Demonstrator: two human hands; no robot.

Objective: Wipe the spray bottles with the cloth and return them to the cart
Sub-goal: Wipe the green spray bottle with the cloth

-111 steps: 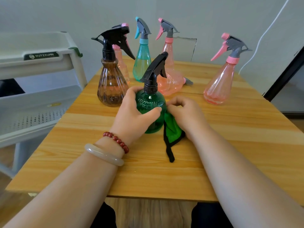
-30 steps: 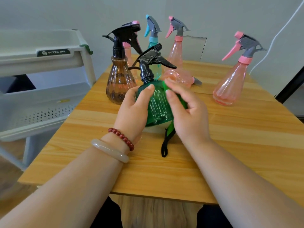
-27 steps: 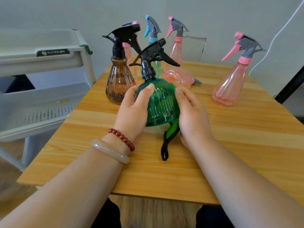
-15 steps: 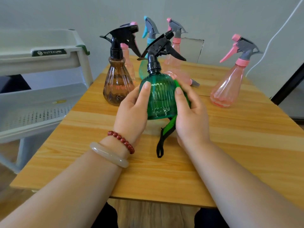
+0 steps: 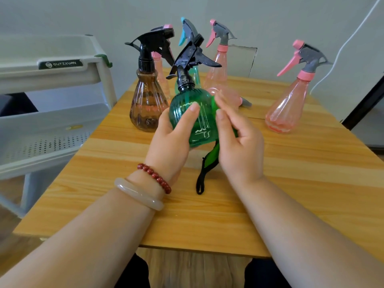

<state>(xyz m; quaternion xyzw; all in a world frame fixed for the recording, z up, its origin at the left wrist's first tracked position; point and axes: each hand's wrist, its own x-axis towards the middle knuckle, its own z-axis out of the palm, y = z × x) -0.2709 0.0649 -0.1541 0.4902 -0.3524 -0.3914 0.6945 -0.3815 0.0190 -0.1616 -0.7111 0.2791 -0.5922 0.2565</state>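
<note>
1. Fingers (image 5: 221, 121) of the right hand (image 5: 239, 148) have slid higher along the green bottle (image 5: 182, 107). They are curled on the green cloth (image 5: 211, 155) and press it to the side.
2. Earlier the bottle stood on the table (image 5: 291, 183). Now the left hand (image 5: 172, 142) grips it, lifted and tilted, with the thumb across the front.
3. Wiping seems half done; the cart (image 5: 52, 80) must wait.

I read one word, "OUTIXUAN", in pale letters on a dark label (image 5: 60, 64) on the front edge of the cart's (image 5: 91, 73) top tray, at my left.
</note>
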